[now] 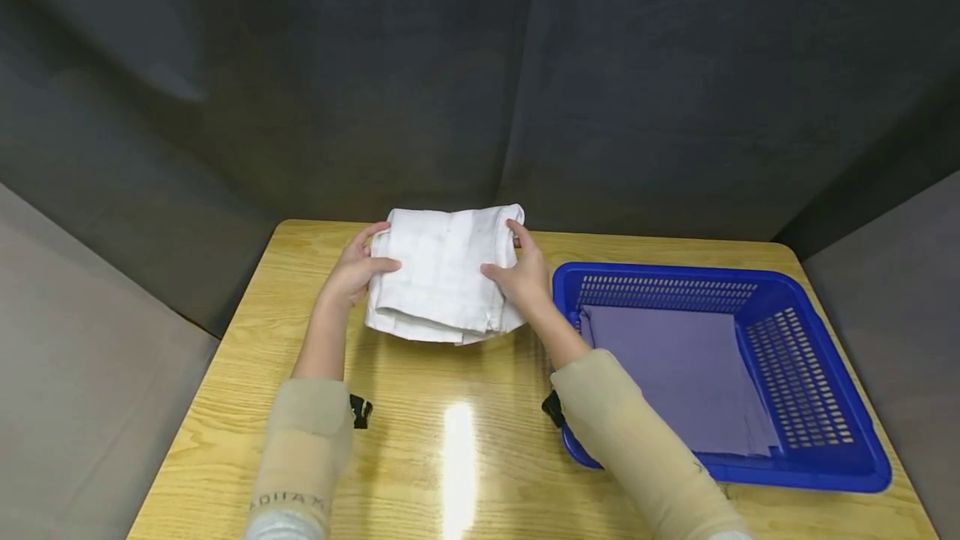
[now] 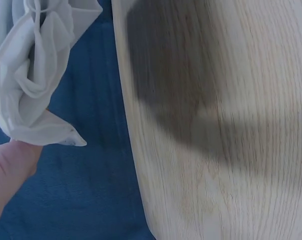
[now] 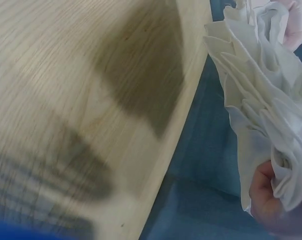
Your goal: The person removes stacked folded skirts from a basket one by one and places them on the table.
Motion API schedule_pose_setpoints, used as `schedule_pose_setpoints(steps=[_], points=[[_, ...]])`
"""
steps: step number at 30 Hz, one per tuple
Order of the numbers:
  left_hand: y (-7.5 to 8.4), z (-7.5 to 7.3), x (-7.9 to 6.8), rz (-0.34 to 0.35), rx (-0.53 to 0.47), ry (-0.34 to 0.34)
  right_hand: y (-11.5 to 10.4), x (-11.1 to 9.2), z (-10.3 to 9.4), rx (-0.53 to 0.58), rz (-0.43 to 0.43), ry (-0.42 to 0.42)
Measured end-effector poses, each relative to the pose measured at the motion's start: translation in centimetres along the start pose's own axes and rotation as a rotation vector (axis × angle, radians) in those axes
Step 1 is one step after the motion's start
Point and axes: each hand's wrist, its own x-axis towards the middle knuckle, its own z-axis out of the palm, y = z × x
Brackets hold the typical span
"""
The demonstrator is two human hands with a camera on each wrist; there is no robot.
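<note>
Both hands hold a folded white cloth point(image 1: 442, 269) up over the far part of the table. The left hand point(image 1: 352, 269) grips its left edge, with the thumb lying on the upper face. At the right edge the right hand point(image 1: 525, 273) pinches it, thumb on top and fingers going underneath. In the right wrist view the cloth point(image 3: 266, 95) shows many stacked layers along its edge, and the right hand point(image 3: 271, 200) holds one end. A loose corner of the cloth point(image 2: 38, 75) hangs by the left hand point(image 2: 11, 165) in the left wrist view.
A blue plastic basket point(image 1: 862, 407) with slotted walls stands on the right of the wooden table point(image 1: 420, 473). Inside it lies a flat folded purple cloth point(image 1: 675, 373). Dark curtains point(image 1: 450, 82) hang behind the table's far edge, and grey panels point(image 1: 82, 373) stand at the sides.
</note>
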Motion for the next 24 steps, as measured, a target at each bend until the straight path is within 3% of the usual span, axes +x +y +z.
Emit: schedule_pose_setpoints(steps=[13, 24], points=[[-1.7, -1.1, 2.2, 0.027, 0.073, 0.052, 1.7, 1.4, 2.4, 0.027, 0.04, 0.033], [-3.9, -1.2, 3.9, 0.056, 0.171, 0.11, 3.7, 2.1, 4.2, 0.017, 0.136, 0.03]])
